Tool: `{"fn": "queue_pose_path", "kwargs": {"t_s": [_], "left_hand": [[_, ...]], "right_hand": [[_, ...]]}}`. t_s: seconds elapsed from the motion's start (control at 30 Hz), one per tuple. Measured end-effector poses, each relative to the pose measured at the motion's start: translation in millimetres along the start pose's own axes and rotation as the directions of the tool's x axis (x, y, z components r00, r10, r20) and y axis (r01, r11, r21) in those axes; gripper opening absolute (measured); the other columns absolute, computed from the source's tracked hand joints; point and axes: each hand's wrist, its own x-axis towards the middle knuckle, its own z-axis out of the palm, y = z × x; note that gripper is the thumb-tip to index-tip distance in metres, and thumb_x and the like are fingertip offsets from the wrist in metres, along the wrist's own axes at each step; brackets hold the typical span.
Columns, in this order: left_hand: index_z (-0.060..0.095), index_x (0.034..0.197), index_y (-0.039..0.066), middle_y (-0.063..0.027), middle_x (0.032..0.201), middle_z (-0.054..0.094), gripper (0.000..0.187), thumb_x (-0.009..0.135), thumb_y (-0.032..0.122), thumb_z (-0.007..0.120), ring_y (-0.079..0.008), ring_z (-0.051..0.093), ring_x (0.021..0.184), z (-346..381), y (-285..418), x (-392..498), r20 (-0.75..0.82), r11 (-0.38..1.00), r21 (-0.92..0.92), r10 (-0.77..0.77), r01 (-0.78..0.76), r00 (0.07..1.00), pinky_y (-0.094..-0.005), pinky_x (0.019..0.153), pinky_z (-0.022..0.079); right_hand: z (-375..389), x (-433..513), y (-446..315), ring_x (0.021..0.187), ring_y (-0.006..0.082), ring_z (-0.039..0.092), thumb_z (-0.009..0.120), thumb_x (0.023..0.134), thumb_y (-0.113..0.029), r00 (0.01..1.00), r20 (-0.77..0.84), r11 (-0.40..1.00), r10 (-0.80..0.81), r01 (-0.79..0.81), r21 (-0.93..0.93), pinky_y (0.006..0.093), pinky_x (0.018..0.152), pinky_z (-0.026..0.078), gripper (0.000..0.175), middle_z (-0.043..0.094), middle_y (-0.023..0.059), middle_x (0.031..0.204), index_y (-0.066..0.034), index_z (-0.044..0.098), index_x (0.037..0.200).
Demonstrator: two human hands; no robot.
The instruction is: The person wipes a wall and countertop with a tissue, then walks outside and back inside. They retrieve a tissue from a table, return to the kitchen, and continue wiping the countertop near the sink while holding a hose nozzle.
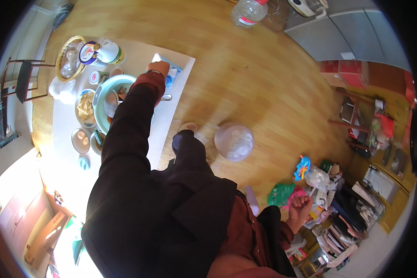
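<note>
My left hand (pixel 158 67), in a dark sleeve, reaches over the pale table. Its fingers are curled at a blue and white packet (pixel 173 74); the hand covers part of it. A metal spoon (pixel 166 97) lies just below. Beside that forearm stands a large pale-green basin (pixel 100 116), with a bowl (pixel 110 104) and brown food inside; my sleeve hides much of it. Left of the basin, a plate (pixel 79 118) holds a pale doughy mass (pixel 87 107). My right hand (pixel 300 206) is a loose fist at my side, with nothing visible in it.
Jars and tubs (pixel 99 77), a white jug (pixel 108 51) and a wicker basket (pixel 60 64) crowd the table's far end. A bowl of eggs (pixel 80 141) stands nearer. On the wooden floor are a pinkish round container (pixel 234 141) and a water bottle (pixel 249 14). Clutter (pixel 333 208) fills the right.
</note>
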Motion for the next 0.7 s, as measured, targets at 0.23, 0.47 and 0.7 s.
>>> {"fn": "queue_pose_path", "kwargs": {"t_s": [0.23,0.47,0.7], "left_hand": [[0.062,0.089,0.004,-0.0183,0.099,0.058,0.044,0.074,0.045,0.058,-0.0332,0.056,0.09,-131.2,-1.2,-64.4,-0.277,0.967,-0.178,0.128,-0.182,0.952,-0.0424,0.078,0.045],[0.062,0.072,0.002,-0.0198,0.076,0.057,0.044,0.082,0.044,0.051,-0.0368,0.055,0.076,-182.5,-21.9,-93.9,-0.393,0.933,-0.287,0.092,-0.217,0.915,-0.045,0.069,0.044],[0.06,0.095,0.009,-0.0167,0.09,0.055,0.025,0.073,0.001,0.051,-0.0354,0.058,0.089,-116.4,-8.0,-55.8,-0.17,0.969,-0.164,0.154,-0.182,0.973,-0.0454,0.075,0.048]], "right_hand": [[-18.9,-14.3,-0.7,0.046,0.0084,0.03,0.048,0.085,-0.018,0.996,-0.071,0.999,-0.045,0.045,-0.006,0.0222,0.041,0.027,0.02,0.035,-0.0026,0.057,-0.0118,0.041,0.067],[-6.2,-5.7,16.8,0.046,0.0094,0.03,0.046,0.085,-0.017,1.0,0.013,0.999,0.024,-0.025,0.044,0.0226,0.041,0.028,0.018,0.034,-0.0025,0.057,-0.0119,0.04,0.069],[-6.8,-7.2,13.1,0.046,0.0095,0.031,0.046,0.085,-0.017,1.0,-0.017,1.0,0.01,-0.01,0.02,0.0228,0.04,0.029,0.017,0.035,-0.002,0.058,-0.0116,0.041,0.069]]}}
